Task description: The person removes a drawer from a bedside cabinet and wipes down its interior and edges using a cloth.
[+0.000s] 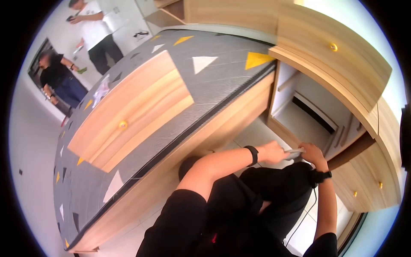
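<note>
My left hand [274,152], with a dark band at its wrist, is closed on one end of a small grey-white object [293,154]. At the object's other end, my right hand [313,155] is bent with its fingers around it. The object's kind cannot be made out. Both hands are above my bent knee, in front of an open drawer bay [306,113] in a wooden cabinet [334,83]. Wooden runners line the bay's inner sides. A dark wristwatch [323,176] is on my right wrist.
A wooden drawer with a yellow knob [123,124] lies on the grey patterned mattress [201,85] to my left. Crumpled plastic [101,91] is beyond it. Two people [96,36] stand far left. Closed drawers [366,182] flank my right; a cable [305,216] hangs near my leg.
</note>
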`<state>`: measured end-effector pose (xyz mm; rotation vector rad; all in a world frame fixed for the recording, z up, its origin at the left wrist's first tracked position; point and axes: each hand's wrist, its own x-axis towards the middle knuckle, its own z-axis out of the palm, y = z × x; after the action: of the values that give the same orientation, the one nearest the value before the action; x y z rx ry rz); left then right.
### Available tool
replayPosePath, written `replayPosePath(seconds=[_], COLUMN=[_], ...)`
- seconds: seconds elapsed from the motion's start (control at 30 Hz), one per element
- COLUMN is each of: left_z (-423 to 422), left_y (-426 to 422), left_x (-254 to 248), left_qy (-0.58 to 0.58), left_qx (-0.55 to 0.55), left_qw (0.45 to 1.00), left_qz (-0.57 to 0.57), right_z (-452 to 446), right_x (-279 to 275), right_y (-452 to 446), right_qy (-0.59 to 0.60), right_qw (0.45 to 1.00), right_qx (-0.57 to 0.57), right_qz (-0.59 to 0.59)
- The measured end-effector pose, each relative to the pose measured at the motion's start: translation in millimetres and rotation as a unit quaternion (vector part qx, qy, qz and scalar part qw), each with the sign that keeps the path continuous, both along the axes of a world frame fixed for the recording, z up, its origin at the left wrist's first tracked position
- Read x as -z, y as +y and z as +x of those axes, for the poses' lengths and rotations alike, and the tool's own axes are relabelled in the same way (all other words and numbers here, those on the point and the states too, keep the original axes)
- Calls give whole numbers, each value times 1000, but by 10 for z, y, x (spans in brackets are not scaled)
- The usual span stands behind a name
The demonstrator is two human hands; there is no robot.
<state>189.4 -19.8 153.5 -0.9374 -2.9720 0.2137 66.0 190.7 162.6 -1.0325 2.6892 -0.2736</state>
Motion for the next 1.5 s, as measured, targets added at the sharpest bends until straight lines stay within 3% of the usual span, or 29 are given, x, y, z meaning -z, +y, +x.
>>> replayPosePath(seconds=[0.1, 0.13, 0.27, 0.37, 0.43, 0.47, 0.5, 0.53, 0.57, 0.6, 0.67, 0.7, 0.73, 0.77, 0.8, 0.87, 0.9, 0.93, 0.97, 1.0, 1.03, 1.07, 1.13, 1.2, 1.27, 1.33, 1.4, 1.47, 1.5], left_z=[36, -35, -244, -402, -476, -518, -581, -660, -725, -842, -1127, -1276, -1411, -1507, -1555, -1619, -1745, -1861, -1883, -1864, -1825, -1798, -1784, -1895, -1944, -1931, -1855, -1819, -1791], left_y=[-91, -135, -247, -356, -332, -309, -253, -194, -128, -65, 65, 165, 293, 403, 468, 563, 595, 628, 668, 674, 674, 681, 635, 543, 561, 476, 356, 168, 94], left_x=[-28, -94, -669, -1359, -1944, -2236, -2506, -2744, -2961, -3116, -3282, -3253, -3166, -3055, -2895, -2388, -2130, -1962, -1956, -1969, -1973, -1958, -1940, -1848, -1785, -1822, -1909, -1955, -1963], left_qy=[47, 111, 297, 435, 535, 576, 615, 654, 677, 697, 666, 662, 669, 672, 670, 559, 525, 489, 492, 443, 387, 384, 520, 535, 589, 584, 607, 619, 628], left_qx=[5, 17, 10, 50, 88, 115, 131, 142, 141, 141, 114, 113, 71, 27, 28, 24, 62, 99, 100, 94, 84, 79, 124, 121, 118, 130, 144, 140, 143], left_qw=[999, 993, 954, 899, 840, 809, 778, 742, 722, 703, 737, 741, 733, 714, 715, 803, 815, 823, 821, 817, 807, 809, 758, 760, 739, 736, 719, 718, 711], left_qz=[21, 23, 34, -15, -8, 6, -5, -20, -22, -21, 9, 6, 101, 194, 196, 205, 240, 271, 274, 357, 437, 439, 375, 348, 304, 317, 305, 287, 281], right_z=[46, 18, 98, 151, 193, 92, 14, -198, -290, -496, -476, -387, -333, -630, -868, -1181, -1236, -1207, -1121, -1045, -974, -895, -784, -790, -739, -600, -301, -288, -143], right_x=[-82, -92, -748, -1531, -1982, -2164, -2362, -2464, -2636, -2792, -3007, -3053, -3066, -2977, -2780, -2176, -1988, -1900, -1839, -1779, -1724, -1676, -1605, -1499, -1405, -1556, -1839, -1981, -2045], right_y=[6, 33, 33, 168, 296, 422, 584, 732, 844, 962, 932, 939, 958, 1080, 1205, 1476, 1576, 1615, 1604, 1552, 1477, 1382, 1156, 962, 985, 867, 473, 267, 60], right_qy=[66, 132, 364, 497, 568, 627, 645, 688, 687, 737, 791, 781, 768, 771, 771, 612, 525, 529, 460, 383, 379, 426, 517, 558, 670, 699, 690, 737, 717], right_qw=[997, 986, 892, 832, 793, 757, 756, 716, 715, 672, 599, 610, 620, 618, 619, 761, 814, 812, 830, 842, 844, 828, 781, 754, 681, 656, 663, 646, 665], right_qx=[10, 18, -25, -90, -68, -68, -41, -34, -35, -8, 45, 84, 122, 74, 76, 93, 104, 106, 120, 133, 133, 174, 248, 282, 286, 281, 278, 144, 138], right_qz=[-31, -104, -266, -230, -207, -173, -105, -118, -127, -76, -113, -109, -101, -133, -131, -195, -225, -223, -290, -356, -355, -320, -248, -203, -77, -41, -84, -136, -154])
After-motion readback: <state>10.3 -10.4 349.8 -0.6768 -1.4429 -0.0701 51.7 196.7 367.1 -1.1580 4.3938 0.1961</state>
